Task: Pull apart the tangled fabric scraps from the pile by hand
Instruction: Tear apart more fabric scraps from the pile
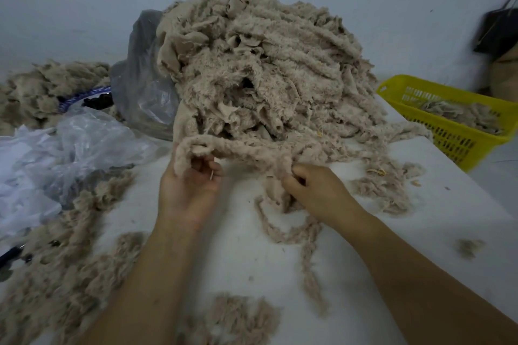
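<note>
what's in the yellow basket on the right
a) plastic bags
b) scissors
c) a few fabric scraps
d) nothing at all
c: a few beige fabric scraps lie on the bottom of the yellow basket, with nothing else seen in it.

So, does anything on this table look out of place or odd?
A few yellowish bits lie among the loose scraps right of the pile; their colour does not match the beige fabric. What they are is unclear.
</note>
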Action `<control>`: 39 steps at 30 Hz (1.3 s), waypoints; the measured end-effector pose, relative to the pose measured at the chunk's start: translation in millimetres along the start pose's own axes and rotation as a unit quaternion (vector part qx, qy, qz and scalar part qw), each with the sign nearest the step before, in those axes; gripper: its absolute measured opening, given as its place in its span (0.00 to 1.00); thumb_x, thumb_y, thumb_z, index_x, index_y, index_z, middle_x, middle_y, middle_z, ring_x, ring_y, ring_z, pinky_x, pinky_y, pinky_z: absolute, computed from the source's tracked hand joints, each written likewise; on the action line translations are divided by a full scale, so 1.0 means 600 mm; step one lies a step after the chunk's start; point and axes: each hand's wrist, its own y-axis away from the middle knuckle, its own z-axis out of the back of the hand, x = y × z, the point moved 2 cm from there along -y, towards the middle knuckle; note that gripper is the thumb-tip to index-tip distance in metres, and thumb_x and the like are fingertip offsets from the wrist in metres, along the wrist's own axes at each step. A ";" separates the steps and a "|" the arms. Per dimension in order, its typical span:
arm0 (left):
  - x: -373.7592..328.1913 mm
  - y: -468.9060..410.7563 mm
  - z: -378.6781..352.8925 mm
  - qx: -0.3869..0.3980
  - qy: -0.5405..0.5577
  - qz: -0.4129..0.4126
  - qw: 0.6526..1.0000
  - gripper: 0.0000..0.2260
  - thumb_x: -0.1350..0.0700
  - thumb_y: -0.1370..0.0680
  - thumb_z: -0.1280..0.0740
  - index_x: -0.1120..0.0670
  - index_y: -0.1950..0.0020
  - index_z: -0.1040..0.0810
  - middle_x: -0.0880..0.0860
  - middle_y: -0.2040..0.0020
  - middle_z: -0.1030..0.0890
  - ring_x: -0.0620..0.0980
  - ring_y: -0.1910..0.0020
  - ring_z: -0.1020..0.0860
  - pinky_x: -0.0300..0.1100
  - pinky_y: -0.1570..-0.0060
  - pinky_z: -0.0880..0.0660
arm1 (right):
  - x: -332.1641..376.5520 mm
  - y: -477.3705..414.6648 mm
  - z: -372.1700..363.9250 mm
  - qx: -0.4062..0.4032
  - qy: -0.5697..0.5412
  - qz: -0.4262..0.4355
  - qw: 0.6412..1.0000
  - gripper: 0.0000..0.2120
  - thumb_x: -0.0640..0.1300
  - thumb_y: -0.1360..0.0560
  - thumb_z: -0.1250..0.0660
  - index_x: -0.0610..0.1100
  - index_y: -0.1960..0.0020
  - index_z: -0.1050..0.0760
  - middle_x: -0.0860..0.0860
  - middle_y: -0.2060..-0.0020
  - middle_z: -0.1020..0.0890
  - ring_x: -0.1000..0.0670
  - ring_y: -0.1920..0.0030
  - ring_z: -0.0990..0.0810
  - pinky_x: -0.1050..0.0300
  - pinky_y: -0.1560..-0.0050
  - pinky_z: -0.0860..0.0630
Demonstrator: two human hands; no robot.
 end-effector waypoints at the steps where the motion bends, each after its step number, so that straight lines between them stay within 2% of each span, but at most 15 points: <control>1: -0.001 -0.001 0.001 -0.001 -0.001 0.000 1.000 0.09 0.54 0.20 0.38 0.53 0.55 0.21 0.49 0.63 0.20 0.44 0.66 0.23 0.36 0.64 0.26 | 0.001 0.001 0.002 -0.006 -0.002 0.002 1.000 0.24 0.62 0.21 0.42 0.47 0.69 0.39 0.54 0.73 0.34 0.55 0.73 0.36 0.54 0.67 0.35; 4: 0.018 0.004 -0.005 0.016 -0.030 0.025 0.999 0.13 0.55 0.21 0.38 0.54 0.62 0.19 0.49 0.65 0.21 0.44 0.67 0.23 0.36 0.65 0.26 | 0.021 0.003 0.005 -0.077 -0.012 0.045 0.996 0.26 0.67 0.21 0.50 0.48 0.63 0.30 0.55 0.64 0.28 0.56 0.64 0.28 0.56 0.62 0.29; 6: 0.035 0.012 -0.014 0.046 -0.046 0.050 0.997 0.21 0.53 0.16 0.42 0.55 0.63 0.16 0.50 0.64 0.19 0.45 0.66 0.21 0.36 0.64 0.24 | 0.032 0.004 0.002 -0.127 -0.007 0.080 0.989 0.15 0.61 0.20 0.43 0.51 0.51 0.26 0.58 0.53 0.27 0.58 0.60 0.27 0.61 0.60 0.30; 7: 0.043 0.016 -0.018 0.064 -0.061 0.066 0.994 0.21 0.51 0.16 0.42 0.55 0.62 0.15 0.51 0.62 0.18 0.45 0.64 0.20 0.37 0.63 0.23 | 0.037 0.004 -0.001 -0.130 0.002 0.098 0.987 0.12 0.56 0.19 0.40 0.51 0.42 0.25 0.57 0.45 0.26 0.60 0.59 0.28 0.61 0.58 0.29; 9: 0.056 0.026 -0.028 0.105 -0.110 0.099 0.983 0.19 0.47 0.18 0.41 0.56 0.53 0.14 0.54 0.54 0.16 0.49 0.56 0.17 0.41 0.56 0.20 | 0.044 0.004 -0.011 -0.106 0.013 0.128 0.986 0.20 0.50 0.20 0.36 0.49 0.29 0.30 0.53 0.33 0.29 0.60 0.53 0.27 0.56 0.54 0.25; 11: 0.063 0.033 -0.034 0.132 -0.165 0.119 0.970 0.21 0.44 0.19 0.42 0.56 0.47 0.14 0.56 0.47 0.16 0.51 0.47 0.17 0.45 0.49 0.20 | 0.055 0.008 -0.018 -0.100 0.021 0.160 0.982 0.25 0.49 0.23 0.38 0.46 0.26 0.32 0.51 0.29 0.30 0.53 0.45 0.25 0.50 0.56 0.21; 15: 0.060 0.034 -0.034 0.130 -0.188 0.113 0.967 0.22 0.44 0.18 0.42 0.57 0.43 0.15 0.58 0.44 0.17 0.53 0.44 0.18 0.47 0.47 0.20 | 0.067 0.014 -0.013 -0.168 0.039 0.240 0.955 0.19 0.48 0.23 0.38 0.40 0.37 0.23 0.45 0.38 0.24 0.46 0.55 0.19 0.52 0.70 0.22; 17: 0.059 0.032 -0.030 0.103 -0.210 0.094 0.968 0.21 0.43 0.19 0.39 0.57 0.41 0.17 0.58 0.43 0.18 0.54 0.44 0.20 0.49 0.40 0.23 | 0.065 0.014 -0.011 -0.188 0.051 0.249 0.949 0.15 0.48 0.22 0.38 0.40 0.44 0.20 0.45 0.44 0.22 0.49 0.61 0.20 0.55 0.71 0.24; 20: 0.055 0.030 -0.032 0.094 -0.218 0.057 0.970 0.18 0.44 0.21 0.37 0.55 0.47 0.15 0.55 0.49 0.17 0.51 0.49 0.20 0.44 0.47 0.23 | 0.052 0.010 -0.009 -0.189 0.044 0.220 0.956 0.13 0.49 0.19 0.38 0.41 0.51 0.20 0.49 0.49 0.22 0.53 0.62 0.24 0.55 0.68 0.25; 22: 0.049 0.030 -0.032 0.110 -0.190 0.050 0.974 0.18 0.45 0.20 0.39 0.53 0.50 0.13 0.53 0.50 0.14 0.49 0.49 0.17 0.42 0.50 0.20 | 0.040 0.004 -0.013 -0.144 0.036 0.160 0.976 0.12 0.52 0.20 0.36 0.44 0.44 0.21 0.52 0.44 0.24 0.56 0.59 0.26 0.56 0.63 0.25; 25: 0.039 0.034 -0.033 0.136 -0.125 0.049 0.982 0.17 0.49 0.18 0.40 0.54 0.50 0.13 0.52 0.49 0.14 0.47 0.48 0.16 0.41 0.51 0.20 | 0.014 -0.005 -0.024 -0.061 0.108 0.042 0.991 0.20 0.57 0.21 0.37 0.49 0.33 0.29 0.52 0.37 0.29 0.51 0.48 0.24 0.53 0.55 0.24; 29: 0.033 0.033 -0.032 0.129 -0.067 0.036 0.989 0.17 0.50 0.21 0.40 0.52 0.55 0.12 0.51 0.52 0.14 0.47 0.54 0.15 0.40 0.60 0.19 | -0.001 -0.006 -0.022 -0.044 0.140 -0.008 0.989 0.11 0.50 0.21 0.36 0.46 0.41 0.26 0.51 0.46 0.25 0.48 0.47 0.23 0.53 0.57 0.28; 34: 0.020 0.027 -0.027 0.135 -0.040 0.029 0.990 0.18 0.48 0.20 0.41 0.50 0.49 0.12 0.53 0.42 0.16 0.52 0.45 0.16 0.51 0.45 0.19 | -0.015 -0.011 0.002 -0.094 0.065 -0.049 0.992 0.11 0.39 0.25 0.34 0.44 0.42 0.24 0.52 0.52 0.29 0.48 0.48 0.28 0.56 0.56 0.37; 36: 0.018 0.027 -0.029 0.138 -0.050 0.025 0.989 0.18 0.51 0.17 0.42 0.48 0.53 0.12 0.50 0.49 0.14 0.47 0.51 0.16 0.49 0.42 0.21 | -0.009 -0.008 0.012 -0.146 0.055 -0.022 0.987 0.12 0.39 0.26 0.36 0.41 0.43 0.24 0.52 0.50 0.28 0.47 0.45 0.32 0.58 0.54 0.40; 39: 0.030 0.033 -0.036 0.115 -0.104 0.038 0.987 0.14 0.57 0.18 0.40 0.52 0.62 0.21 0.48 0.70 0.21 0.43 0.70 0.21 0.38 0.64 0.20 | 0.011 -0.002 0.017 -0.182 0.054 0.032 0.981 0.16 0.39 0.29 0.36 0.40 0.42 0.22 0.50 0.46 0.23 0.50 0.43 0.36 0.63 0.49 0.42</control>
